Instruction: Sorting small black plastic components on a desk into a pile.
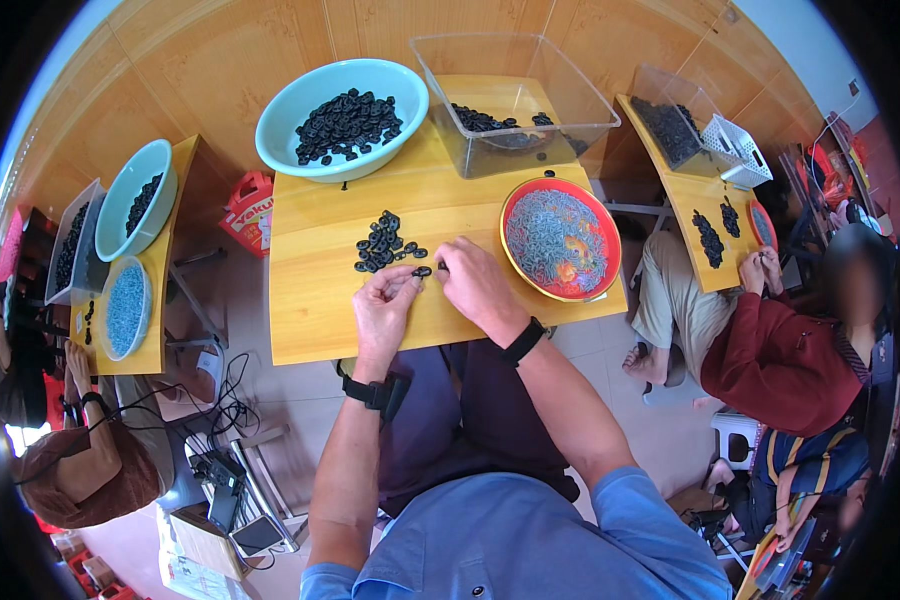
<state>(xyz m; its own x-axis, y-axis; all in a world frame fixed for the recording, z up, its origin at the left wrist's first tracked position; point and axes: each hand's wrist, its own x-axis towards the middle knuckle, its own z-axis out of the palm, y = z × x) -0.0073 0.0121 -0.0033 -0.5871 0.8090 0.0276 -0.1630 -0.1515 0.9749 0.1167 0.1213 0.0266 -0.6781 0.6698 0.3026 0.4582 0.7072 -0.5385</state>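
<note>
My left hand [383, 312] pinches a small black oval ring-like part [422, 272] between thumb and fingertips, just above the yellow table [315, 320]. Close beside it, the fingers of my right hand [475, 285] are pressed together, with a small dark bit showing at their tips that I cannot make out. Beyond my left hand lies a loose pile of similar black parts [378, 243]. To the right of my right hand stands a red bowl with a yellow rim [507, 238], holding many thin grey-blue pieces [550, 230].
At the back stand a light-blue basin [273, 140] of black parts and a clear plastic bin [595, 128] with more. People work at side tables left and right, with similar containers. Cables [215, 405] and a metal-framed stand [270, 480] are at lower left.
</note>
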